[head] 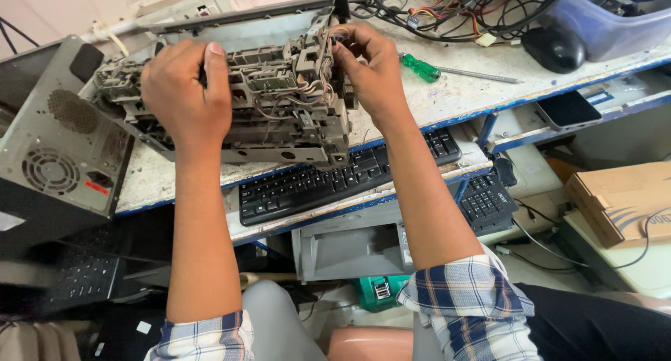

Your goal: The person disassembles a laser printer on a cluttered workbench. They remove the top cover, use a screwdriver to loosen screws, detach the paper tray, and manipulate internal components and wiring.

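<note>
A grey stripped-down printer mechanism point(279, 116) with exposed wires and plastic parts rests tilted on the worn white workbench point(454, 99). My left hand point(185, 92) grips its top left side, fingers curled over the upper edge. My right hand point(370, 67) holds the mechanism's right end, fingertips pinched among the small wires near its top corner. Both forearms reach up from plaid sleeves.
A green-handled screwdriver point(423, 69) lies right of my right hand. A grey computer case point(52, 144) stands at left. A black keyboard point(335, 179) sits on a shelf below, a second keyboard point(486, 200) beside it. A cable tangle point(461, 8), black mouse point(556, 48), phone point(567, 109) and cardboard box point(622, 200) are at right.
</note>
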